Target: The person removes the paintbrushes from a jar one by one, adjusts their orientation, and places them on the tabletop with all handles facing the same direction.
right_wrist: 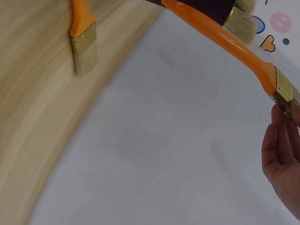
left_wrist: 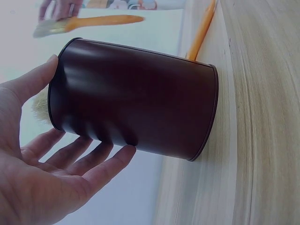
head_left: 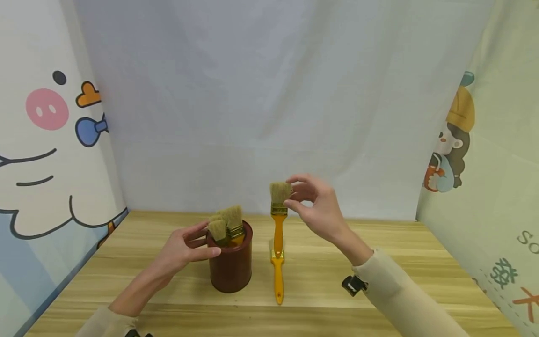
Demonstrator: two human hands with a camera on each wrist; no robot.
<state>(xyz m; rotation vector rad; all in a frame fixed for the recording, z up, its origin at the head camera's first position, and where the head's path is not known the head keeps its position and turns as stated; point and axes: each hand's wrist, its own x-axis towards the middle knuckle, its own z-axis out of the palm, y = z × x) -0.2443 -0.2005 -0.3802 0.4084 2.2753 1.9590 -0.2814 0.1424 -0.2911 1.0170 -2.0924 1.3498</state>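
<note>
My left hand (head_left: pixel 178 252) holds a dark reddish-brown cylindrical pot (head_left: pixel 230 272) by its left side, the thumb at the rim and the fingers along the wall (left_wrist: pixel 136 98). Bristle-up in the pot stand several paintbrushes (head_left: pixel 231 217). To the right, my right hand (head_left: pixel 319 208) pinches another paintbrush (head_left: pixel 278 234) near its bristles and metal band. That brush is raised off the table, bristles up, its orange handle (right_wrist: pixel 225 42) hanging down. Below it a further paintbrush (head_left: pixel 278 281) lies on the table, its bristles mostly hidden in the head view but visible in the right wrist view (right_wrist: pixel 84 61).
The wood-grain table (head_left: pixel 328 281) ends at a pale grey cloth backdrop (head_left: pixel 252 117). Printed cartoon curtains hang at the left (head_left: pixel 38 187) and the right (head_left: pixel 484 196).
</note>
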